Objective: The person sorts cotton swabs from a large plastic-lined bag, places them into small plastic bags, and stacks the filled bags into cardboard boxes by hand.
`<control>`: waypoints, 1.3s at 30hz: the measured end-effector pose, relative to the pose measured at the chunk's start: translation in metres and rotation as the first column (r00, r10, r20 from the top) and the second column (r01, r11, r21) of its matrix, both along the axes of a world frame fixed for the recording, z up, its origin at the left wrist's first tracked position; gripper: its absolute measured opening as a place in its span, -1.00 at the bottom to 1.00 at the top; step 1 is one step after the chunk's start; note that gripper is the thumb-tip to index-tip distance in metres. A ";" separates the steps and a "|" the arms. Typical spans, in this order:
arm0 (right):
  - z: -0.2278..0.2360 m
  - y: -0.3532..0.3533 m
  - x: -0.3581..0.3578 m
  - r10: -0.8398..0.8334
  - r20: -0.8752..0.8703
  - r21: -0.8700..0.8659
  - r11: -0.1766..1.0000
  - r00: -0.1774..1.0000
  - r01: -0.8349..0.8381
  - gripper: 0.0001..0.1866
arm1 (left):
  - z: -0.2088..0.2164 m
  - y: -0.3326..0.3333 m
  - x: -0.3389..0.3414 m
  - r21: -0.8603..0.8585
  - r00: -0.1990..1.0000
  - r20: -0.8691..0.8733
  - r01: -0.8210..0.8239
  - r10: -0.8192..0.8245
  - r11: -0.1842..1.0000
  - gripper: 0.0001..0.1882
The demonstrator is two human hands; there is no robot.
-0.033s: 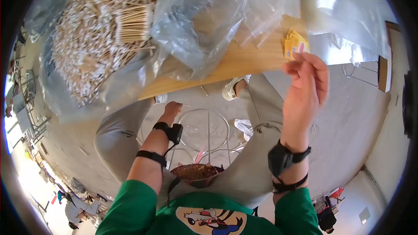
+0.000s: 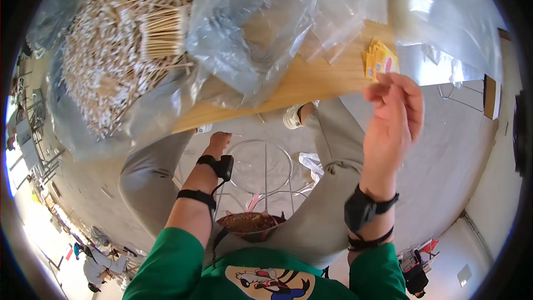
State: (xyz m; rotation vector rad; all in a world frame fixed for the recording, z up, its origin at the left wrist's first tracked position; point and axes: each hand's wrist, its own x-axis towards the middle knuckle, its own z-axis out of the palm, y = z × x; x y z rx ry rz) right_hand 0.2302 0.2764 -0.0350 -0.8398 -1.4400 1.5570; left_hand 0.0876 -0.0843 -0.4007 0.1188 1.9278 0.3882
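My right hand (image 2: 392,114) is held just in front of a small stack of yellow cards or packets (image 2: 381,60) at the table's right front. Its fingers are half curled and slightly blurred, with nothing visible between them. My left hand (image 2: 220,141) is lower, between my knees and below the table's front edge. Its fingers are closed, and a thin pale stick shows by the fingertips; whether it is held or lies on the floor I cannot tell. A big heap of cotton swabs (image 2: 105,78) fills an opened clear plastic bag, with a neat bundle of swabs (image 2: 163,32) on top.
Crumpled clear plastic (image 2: 239,39) covers the middle of the wooden table (image 2: 311,83). Small clear bags (image 2: 355,0) lie behind the yellow stack, and more plastic sheeting (image 2: 444,16) is at the right. A round metal stool frame (image 2: 265,189) and a dark bowl-like thing (image 2: 252,223) are between my legs.
The table and its contents have shifted slightly downward in view, the swab side a little to the left. My right hand appears slightly lower and farther right, still by the yellow stack.
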 end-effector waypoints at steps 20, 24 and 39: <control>-0.015 -0.004 0.029 0.169 -0.097 -0.209 0.960 0.981 -0.186 -0.86 | -0.106 -0.043 0.107 -0.196 0.930 0.043 -0.350 0.365 0.916 -0.87; -0.018 -0.006 0.032 0.133 -0.046 -0.212 0.967 0.990 -0.140 -0.86 | -0.106 -0.045 0.116 -0.211 0.932 0.044 -0.344 0.361 0.915 -0.87; -0.017 -0.005 0.050 0.031 0.048 -0.235 0.972 0.998 -0.019 -0.89 | -0.105 -0.013 0.108 -0.134 0.959 -0.005 -0.280 0.282 0.951 -0.86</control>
